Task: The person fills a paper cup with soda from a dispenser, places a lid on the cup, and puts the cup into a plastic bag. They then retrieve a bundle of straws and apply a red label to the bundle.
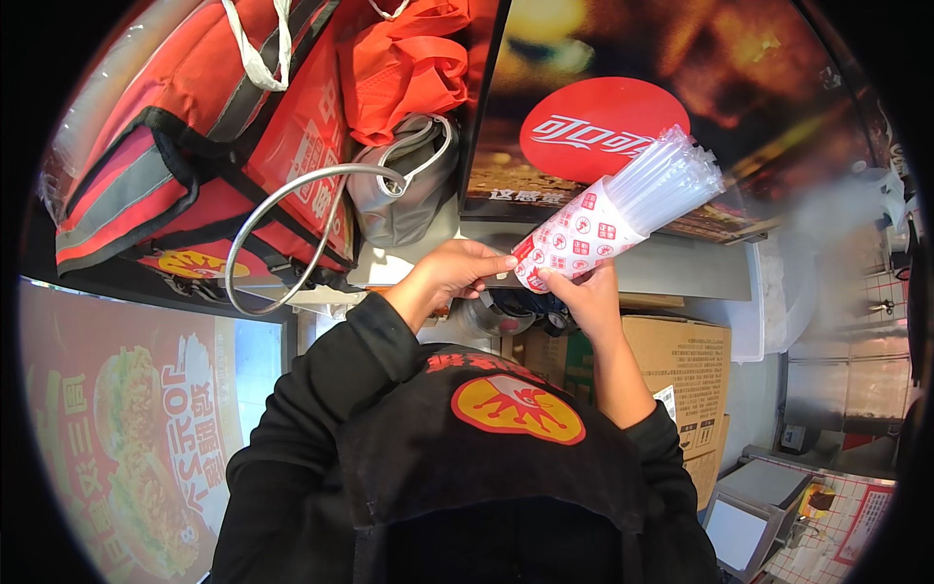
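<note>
A printed paper cup (573,237) in red and white lies tilted in front of me, its mouth towards the upper right. Clear, plastic-wrapped straws (664,179) stick out of it in a thick bundle. My right hand (587,296) grips the cup near its base, with the thumb on the near side. The fingertips of my left hand (456,274) touch the left edge of the cup's base, thumb against the forefinger; whether they pinch part of the cup is unclear.
Ahead stands a dark cooler or cabinet with a printed panel (620,44). A red delivery bag (197,168), an orange-red fabric bag (408,73), a grey pouch (401,197) and a looped metal cable (252,226) lie to the left. Cardboard boxes (675,358) stand at lower right.
</note>
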Tool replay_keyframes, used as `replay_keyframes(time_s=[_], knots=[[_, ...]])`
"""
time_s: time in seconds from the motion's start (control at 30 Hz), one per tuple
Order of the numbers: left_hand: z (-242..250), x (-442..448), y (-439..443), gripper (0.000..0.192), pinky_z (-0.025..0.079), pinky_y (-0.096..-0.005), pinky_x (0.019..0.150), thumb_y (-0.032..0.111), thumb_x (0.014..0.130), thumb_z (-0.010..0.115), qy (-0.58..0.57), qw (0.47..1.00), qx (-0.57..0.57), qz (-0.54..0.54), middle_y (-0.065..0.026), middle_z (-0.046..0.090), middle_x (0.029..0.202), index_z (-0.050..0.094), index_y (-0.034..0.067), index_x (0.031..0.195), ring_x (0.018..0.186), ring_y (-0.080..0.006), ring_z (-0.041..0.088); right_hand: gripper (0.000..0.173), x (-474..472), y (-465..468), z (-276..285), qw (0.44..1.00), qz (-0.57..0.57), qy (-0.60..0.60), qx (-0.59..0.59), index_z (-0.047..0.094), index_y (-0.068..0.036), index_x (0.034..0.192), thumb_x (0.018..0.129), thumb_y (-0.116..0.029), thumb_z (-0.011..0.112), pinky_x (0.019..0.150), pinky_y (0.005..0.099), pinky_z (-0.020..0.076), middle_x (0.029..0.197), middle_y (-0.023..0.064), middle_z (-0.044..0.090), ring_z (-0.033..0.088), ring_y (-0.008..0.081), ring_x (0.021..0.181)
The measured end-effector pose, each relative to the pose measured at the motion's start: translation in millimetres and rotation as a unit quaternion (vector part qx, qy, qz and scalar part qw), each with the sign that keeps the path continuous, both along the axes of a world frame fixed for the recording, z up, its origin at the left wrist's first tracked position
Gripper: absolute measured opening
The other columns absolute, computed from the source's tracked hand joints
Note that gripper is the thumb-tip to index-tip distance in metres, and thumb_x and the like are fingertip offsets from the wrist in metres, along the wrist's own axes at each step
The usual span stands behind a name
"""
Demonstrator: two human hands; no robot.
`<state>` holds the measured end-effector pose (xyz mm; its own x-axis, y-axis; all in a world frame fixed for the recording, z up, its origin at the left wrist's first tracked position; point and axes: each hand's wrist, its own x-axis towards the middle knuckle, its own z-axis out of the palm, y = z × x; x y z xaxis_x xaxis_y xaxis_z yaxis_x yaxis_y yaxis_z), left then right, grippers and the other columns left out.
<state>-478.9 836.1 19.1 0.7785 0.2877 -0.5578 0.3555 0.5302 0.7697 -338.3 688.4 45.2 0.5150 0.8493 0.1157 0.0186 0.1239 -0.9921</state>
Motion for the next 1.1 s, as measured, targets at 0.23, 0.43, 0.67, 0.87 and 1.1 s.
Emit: replay_keyframes(time_s=[0.23,0.43,0.67,0.87,1.1], knots=[[0.3,-0.9,-0.5,0.029,0.038,-0.0208,0.045,0.030,0.078,0.073,0.009,1.000,0.016,-0.012,0.0038,0.052,0.063,0.060,0.005,0.084,0.052,-0.0061,0.044,0.059,-0.2,-2.5,-4.4,1.000,-0.004,-0.004,-0.002,0.040,0.000,0.118,0.069,-0.002,0.073,0.083,0.0327,0.0489,0.104,0.0111,0.058,0.060,0.0183,0.095],[-2.5,-3.6,-1.7,0.028,0.039,-0.0206,0.049,0.030,0.081,0.071,-0.007,1.000,-0.022,-0.009,0.0039,0.054,0.068,0.062,0.005,0.090,0.056,-0.0055,0.045,0.055,-1.6,-5.7,-0.1,1.000,-0.001,0.008,0.010,0.042,0.001,0.117,0.071,-0.001,0.072,0.084,0.0329,0.0485,0.105,0.0110,0.058,0.060,0.0183,0.095],[4.1,-6.2,-9.1,0.028,0.042,-0.0204,0.054,0.029,0.083,0.068,-0.095,0.990,-0.101,-0.005,0.0041,0.054,0.073,0.060,0.005,0.096,0.061,-0.0058,0.048,0.055,-4.7,-11.9,4.4,0.996,-0.006,0.074,0.053,0.042,0.000,0.119,0.072,0.002,0.069,0.088,0.0337,0.0464,0.109,0.0110,0.057,0.058,0.0190,0.099],[23.7,-7.8,-22.0,0.029,0.043,-0.0218,0.059,0.029,0.084,0.068,-0.115,0.985,-0.127,0.003,0.0032,0.055,0.078,0.059,0.005,0.097,0.066,-0.0059,0.049,0.060,-6.3,-19.1,10.9,0.992,-0.029,0.105,0.062,0.040,-0.001,0.123,0.072,-0.005,0.071,0.093,0.0347,0.0423,0.113,0.0102,0.054,0.055,0.0193,0.104],[41.0,-4.6,-31.1,0.030,0.044,-0.0221,0.057,0.028,0.083,0.068,-0.168,0.977,-0.129,0.005,0.0010,0.058,0.080,0.060,0.003,0.099,0.065,-0.0066,0.051,0.062,-6.8,-24.7,23.2,0.982,-0.044,0.160,0.091,0.039,-0.001,0.123,0.072,-0.010,0.072,0.094,0.0338,0.0400,0.115,0.0089,0.053,0.053,0.0179,0.105]])
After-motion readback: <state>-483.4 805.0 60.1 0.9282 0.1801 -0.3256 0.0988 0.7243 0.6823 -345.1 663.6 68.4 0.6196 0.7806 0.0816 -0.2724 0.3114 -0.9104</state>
